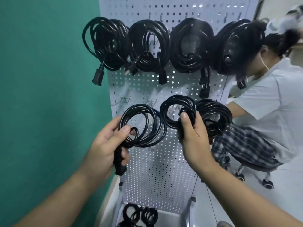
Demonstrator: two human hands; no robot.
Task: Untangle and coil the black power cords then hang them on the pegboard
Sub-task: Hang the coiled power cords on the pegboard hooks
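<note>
My left hand [108,145] curls round a coil [142,126] and its plug [120,161], in front of the pegboard [164,169]; my right hand [191,133] grips a second coil [173,110] just beside, thumb pressed over it. Four hung coils [191,45] line the top row.

Seen from the head camera: the person's bare left forearm [57,197] and bare right forearm [237,190], both uncovered as far as the frame's edge. The bare left hand [105,145] and bare right hand [193,138] show broad thumbs, with short-clipped, rounded thumbnails [184,115] and creased knuckles.
</note>
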